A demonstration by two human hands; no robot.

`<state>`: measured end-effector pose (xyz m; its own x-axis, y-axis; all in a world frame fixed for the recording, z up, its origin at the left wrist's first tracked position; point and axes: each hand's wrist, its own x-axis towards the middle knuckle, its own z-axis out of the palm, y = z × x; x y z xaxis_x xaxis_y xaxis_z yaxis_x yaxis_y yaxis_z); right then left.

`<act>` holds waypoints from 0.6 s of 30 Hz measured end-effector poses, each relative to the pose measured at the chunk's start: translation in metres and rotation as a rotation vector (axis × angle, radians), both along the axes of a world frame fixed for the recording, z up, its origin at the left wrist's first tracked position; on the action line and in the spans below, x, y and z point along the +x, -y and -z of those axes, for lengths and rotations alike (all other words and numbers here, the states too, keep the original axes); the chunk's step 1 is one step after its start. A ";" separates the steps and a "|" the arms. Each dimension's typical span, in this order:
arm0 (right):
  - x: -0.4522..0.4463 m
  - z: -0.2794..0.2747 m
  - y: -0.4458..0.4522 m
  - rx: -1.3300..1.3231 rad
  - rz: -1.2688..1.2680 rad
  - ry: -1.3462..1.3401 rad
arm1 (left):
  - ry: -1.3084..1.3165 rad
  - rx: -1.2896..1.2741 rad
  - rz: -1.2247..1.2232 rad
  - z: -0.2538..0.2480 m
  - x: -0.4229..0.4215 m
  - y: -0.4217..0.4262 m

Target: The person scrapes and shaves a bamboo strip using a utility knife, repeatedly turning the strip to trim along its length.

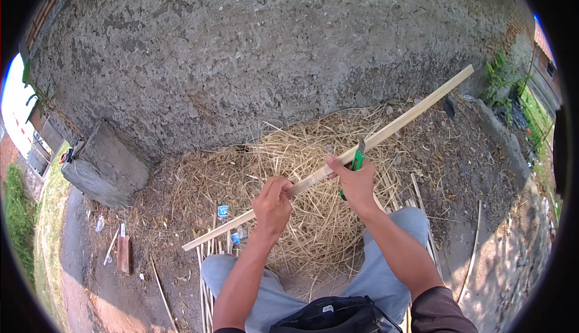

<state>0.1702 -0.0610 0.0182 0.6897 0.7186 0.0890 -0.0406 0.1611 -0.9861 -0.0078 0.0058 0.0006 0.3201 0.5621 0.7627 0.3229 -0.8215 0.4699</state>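
A long pale bamboo strip (416, 111) runs slantwise across the view, low at the left and high at the right. My left hand (272, 203) is closed around its lower part. In my right hand (356, 182) is a green utility knife (358, 159), its blade pointing up beside the strip. The thumb of that hand presses on the strip, and the fingers wrap the knife. Below both hands lies a heap of thin bamboo shavings (313, 224).
A rough grey wall (271, 50) stands ahead. At the left are a concrete block (111, 164) and a wooden-handled blade (123, 251). More thin strips (208, 285) lie by my legs. A small blue packet (223, 210) is on the ground. A black bag (329, 318) rests at my waist.
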 end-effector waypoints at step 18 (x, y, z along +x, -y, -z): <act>0.016 -0.014 0.000 0.047 0.094 0.001 | 0.090 -0.186 -0.268 -0.014 -0.032 -0.026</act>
<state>0.1862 -0.0606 0.0326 0.7538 0.6458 0.1215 -0.0226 0.2102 -0.9774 -0.0401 0.0323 0.0148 0.0781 0.7495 0.6574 0.4664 -0.6103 0.6403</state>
